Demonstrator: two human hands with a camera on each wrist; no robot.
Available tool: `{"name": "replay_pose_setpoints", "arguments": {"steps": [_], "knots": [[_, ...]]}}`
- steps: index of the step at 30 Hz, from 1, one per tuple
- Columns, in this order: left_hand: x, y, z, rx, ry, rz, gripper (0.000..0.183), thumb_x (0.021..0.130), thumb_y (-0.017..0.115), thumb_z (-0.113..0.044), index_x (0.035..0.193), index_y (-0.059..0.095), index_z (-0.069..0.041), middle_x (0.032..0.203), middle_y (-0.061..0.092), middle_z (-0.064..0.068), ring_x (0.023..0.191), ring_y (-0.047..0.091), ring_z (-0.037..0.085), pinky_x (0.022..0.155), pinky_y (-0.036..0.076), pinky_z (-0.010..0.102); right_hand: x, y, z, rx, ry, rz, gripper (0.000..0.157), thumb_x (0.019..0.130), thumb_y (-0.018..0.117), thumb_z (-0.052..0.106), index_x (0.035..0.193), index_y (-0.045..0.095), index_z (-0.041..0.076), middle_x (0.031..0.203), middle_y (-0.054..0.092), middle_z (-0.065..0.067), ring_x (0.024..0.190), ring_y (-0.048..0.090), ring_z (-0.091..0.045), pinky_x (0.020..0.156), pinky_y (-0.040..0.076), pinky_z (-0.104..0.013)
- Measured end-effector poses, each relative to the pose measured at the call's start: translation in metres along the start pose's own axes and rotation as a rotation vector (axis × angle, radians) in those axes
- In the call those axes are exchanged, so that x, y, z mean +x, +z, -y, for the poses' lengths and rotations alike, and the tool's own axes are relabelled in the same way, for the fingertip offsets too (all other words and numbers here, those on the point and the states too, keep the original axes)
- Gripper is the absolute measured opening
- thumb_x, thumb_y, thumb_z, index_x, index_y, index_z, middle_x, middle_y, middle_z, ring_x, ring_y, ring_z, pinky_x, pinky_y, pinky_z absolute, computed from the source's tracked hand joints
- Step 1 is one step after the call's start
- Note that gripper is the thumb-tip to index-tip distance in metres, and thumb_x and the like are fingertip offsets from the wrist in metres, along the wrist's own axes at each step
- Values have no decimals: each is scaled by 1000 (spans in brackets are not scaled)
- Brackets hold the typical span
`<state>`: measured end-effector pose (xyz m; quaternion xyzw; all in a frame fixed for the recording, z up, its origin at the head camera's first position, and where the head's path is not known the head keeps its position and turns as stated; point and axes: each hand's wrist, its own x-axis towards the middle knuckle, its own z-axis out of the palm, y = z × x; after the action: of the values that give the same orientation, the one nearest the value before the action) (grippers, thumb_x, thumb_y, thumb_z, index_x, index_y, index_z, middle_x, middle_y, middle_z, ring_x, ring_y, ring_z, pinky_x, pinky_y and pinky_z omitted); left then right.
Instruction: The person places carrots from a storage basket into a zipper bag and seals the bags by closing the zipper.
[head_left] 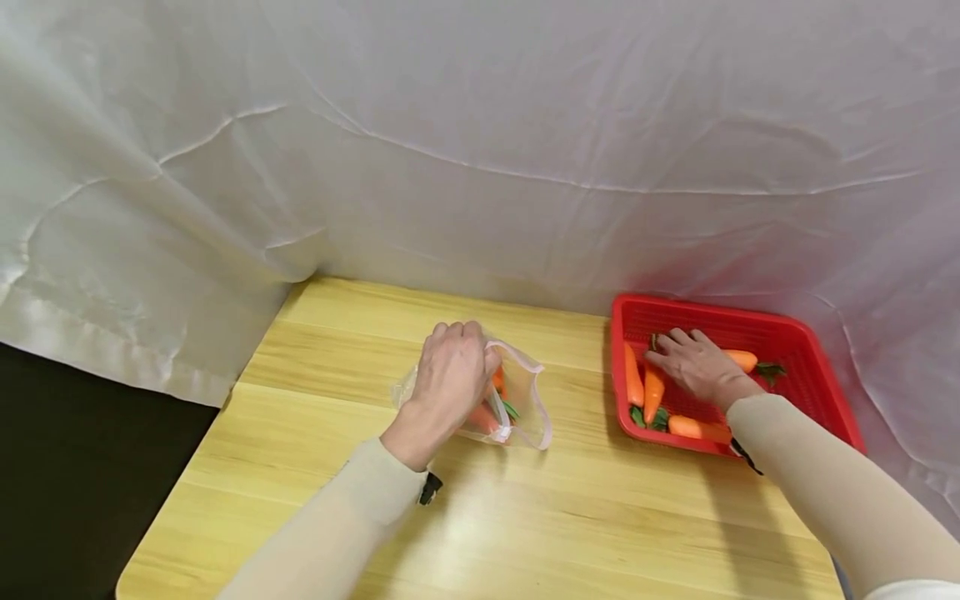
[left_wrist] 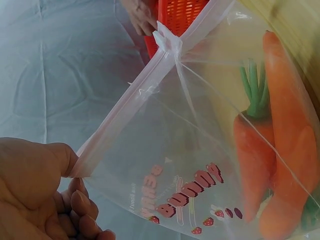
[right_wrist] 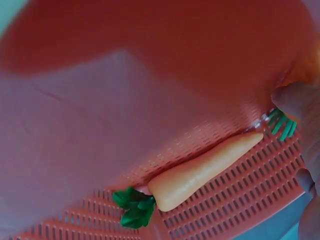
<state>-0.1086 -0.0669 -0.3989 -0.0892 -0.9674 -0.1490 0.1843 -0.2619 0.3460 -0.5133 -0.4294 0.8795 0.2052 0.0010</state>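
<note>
A clear zip bag (left_wrist: 185, 125) with a pale pink top edge and printed lettering lies on the table, its mouth gaping in the head view. My left hand (head_left: 453, 367) pinches one corner of that edge between thumb and fingers. Inside the bag are orange carrots (left_wrist: 287, 135), one with upright green stems. My right hand (head_left: 693, 362) reaches down into a red basket (head_left: 806, 333), its fingers spread over the carrots (head_left: 654, 392) there. In the right wrist view, its thumb is close beside a green carrot top (right_wrist: 282, 124), and the fingertips are partly out of frame.
Another carrot (right_wrist: 202, 172) with leafy green lies along the basket's slotted wall. The basket stands at the right end of the wooden table (head_left: 600, 517), close to the grey cloth (head_left: 525, 150) hanging behind and beside it. A dark area (head_left: 82, 492) lies beyond the table's left edge.
</note>
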Motion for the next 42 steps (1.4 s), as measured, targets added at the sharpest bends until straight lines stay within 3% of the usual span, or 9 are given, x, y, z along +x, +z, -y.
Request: {"name": "replay_pose_setpoints", "arguments": {"steps": [10, 14, 20, 24, 26, 31, 34, 42], "knots": [[1, 0, -1, -17, 0, 14, 33, 96, 66, -14, 69, 47, -11, 64, 43, 1, 62, 41, 19, 67, 40, 32, -3, 8, -1, -12, -7, -67, 42, 89, 80, 3, 127, 67, 15, 128, 60, -19, 115, 54, -42, 91, 52, -56], [2, 1, -1, -27, 5, 26, 33, 96, 67, -14, 69, 47, -11, 63, 43, 1, 62, 41, 19, 68, 40, 32, -12, 7, -3, 25, 15, -71, 41, 88, 81, 4, 125, 65, 11, 127, 61, -20, 117, 56, -43, 95, 52, -60], [4, 5, 2, -37, 22, 23, 35, 96, 68, -13, 69, 46, -11, 63, 42, 1, 61, 41, 19, 67, 40, 32, -28, 2, -6, 142, 107, -42, 45, 91, 76, 9, 132, 59, 0, 130, 65, -25, 126, 57, -48, 108, 45, -66], [6, 6, 3, -36, 29, 28, 33, 97, 66, -13, 69, 47, -11, 63, 44, 1, 62, 42, 20, 67, 41, 33, -41, -2, -10, 155, 174, -67, 63, 82, 87, 23, 132, 57, 0, 118, 66, -22, 115, 58, -46, 103, 45, -66], [7, 6, 4, -41, 23, 36, 33, 97, 66, -13, 70, 48, -11, 64, 45, 2, 63, 43, 21, 67, 41, 33, -47, -3, -11, 162, 202, -87, 65, 76, 91, 29, 125, 56, 2, 111, 64, -20, 109, 57, -45, 98, 45, -65], [10, 6, 6, -65, -14, 75, 30, 98, 66, -14, 73, 50, -10, 67, 47, 3, 67, 45, 23, 67, 41, 33, -59, -10, -15, 202, 282, -90, 60, 74, 92, 32, 113, 55, 4, 104, 58, -19, 101, 57, -44, 88, 44, -61], [12, 6, 8, -80, -33, 92, 29, 98, 65, -14, 74, 51, -10, 68, 49, 4, 68, 46, 24, 68, 41, 34, -63, -14, -18, 228, 326, -99, 59, 76, 90, 31, 115, 56, 3, 104, 57, -19, 101, 56, -44, 85, 42, -58], [17, 5, 13, -68, -37, 83, 28, 97, 64, -14, 73, 51, -10, 68, 50, 4, 69, 47, 25, 70, 43, 35, -76, -32, -19, 203, 380, -223, 54, 75, 87, 29, 109, 56, 2, 100, 61, -20, 101, 56, -46, 85, 40, -58]]}}
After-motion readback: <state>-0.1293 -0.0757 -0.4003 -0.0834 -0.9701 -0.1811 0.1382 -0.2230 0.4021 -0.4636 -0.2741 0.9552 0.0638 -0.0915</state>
